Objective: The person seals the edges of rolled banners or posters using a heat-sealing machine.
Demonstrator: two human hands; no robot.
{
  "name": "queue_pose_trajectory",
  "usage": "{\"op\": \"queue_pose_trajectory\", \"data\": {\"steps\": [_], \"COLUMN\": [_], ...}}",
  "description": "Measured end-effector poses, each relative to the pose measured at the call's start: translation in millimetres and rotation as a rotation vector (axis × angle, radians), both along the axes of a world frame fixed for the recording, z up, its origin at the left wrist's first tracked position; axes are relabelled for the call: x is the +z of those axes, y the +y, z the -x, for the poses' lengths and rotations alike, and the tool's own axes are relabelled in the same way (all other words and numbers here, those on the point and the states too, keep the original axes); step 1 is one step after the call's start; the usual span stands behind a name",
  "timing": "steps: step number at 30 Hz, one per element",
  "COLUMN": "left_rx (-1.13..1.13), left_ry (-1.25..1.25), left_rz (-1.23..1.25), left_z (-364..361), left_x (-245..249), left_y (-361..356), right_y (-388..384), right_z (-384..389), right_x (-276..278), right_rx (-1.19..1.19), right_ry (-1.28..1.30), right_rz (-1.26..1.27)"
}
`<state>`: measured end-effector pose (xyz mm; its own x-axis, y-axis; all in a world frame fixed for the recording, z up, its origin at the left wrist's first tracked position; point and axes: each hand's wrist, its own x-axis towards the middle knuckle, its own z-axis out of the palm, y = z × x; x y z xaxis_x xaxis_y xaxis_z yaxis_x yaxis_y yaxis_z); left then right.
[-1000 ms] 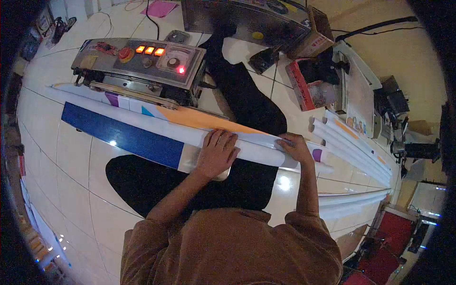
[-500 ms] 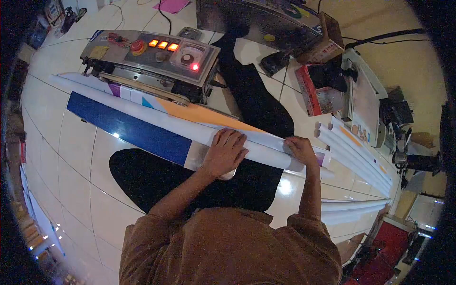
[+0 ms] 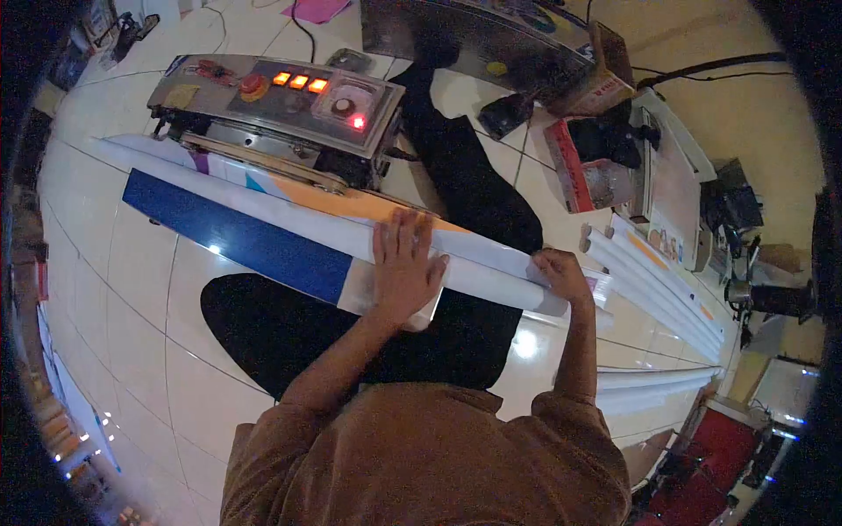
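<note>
the left hand lies stretched out flat on the long white sheet, gripping nothing. the right hand is curled up and seems to pinch the sheet's edge. the sheet is under both hands, and its long side runs from the right hand past the left. the machine sits ahead and left of the left hand, the nearer one.

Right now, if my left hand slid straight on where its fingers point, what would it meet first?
Your left hand would first meet the orange-printed band of the white sheet. Beyond that, depth leaves it unclear whether the band sealer or the black trouser leg comes next.
</note>
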<state>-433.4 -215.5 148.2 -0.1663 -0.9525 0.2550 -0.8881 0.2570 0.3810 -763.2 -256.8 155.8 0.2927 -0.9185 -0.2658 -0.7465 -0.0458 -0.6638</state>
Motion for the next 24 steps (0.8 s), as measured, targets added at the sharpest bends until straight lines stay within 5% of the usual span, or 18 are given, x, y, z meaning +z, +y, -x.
{"op": "queue_pose_trajectory", "data": {"steps": [6,10,14,16,17,18,20,22,24], "left_rx": [0.013,-0.055,-0.016,-0.065,-0.118,-0.106,-0.104,-0.095,-0.098], "left_ry": [0.054,0.011,-0.005,-0.026,-0.036,-0.045,-0.006,-0.022,-0.032], "left_rz": [0.024,-0.025,0.005,0.001,-0.004,0.0,-0.001,-0.011,-0.018], "left_z": [1,3,3,3,4,4,3,3,5], "left_x": [-3,-3,-6,-9,-9,-10,-9,-6,-2], "left_y": [1,2,1,3,3,2,3,3,2], "right_y": [9,13,3,-4,2,-6,-28,-27,-22], "right_z": [95,138,190,250,227,188,87,19,-49], "right_x": [-20,-25,-37,-92,-75,-53,0,9,36], "right_rx": [-0.033,-0.198,-0.315,0.536,0.232,0.239,-0.447,-0.24,0.15], "right_ry": [0.409,0.259,0.403,0.894,0.984,0.976,0.235,-0.064,-0.015], "right_rz": [0.275,0.166,-0.222,-0.027,0.216,0.227,0.229,0.162,0.248]}}
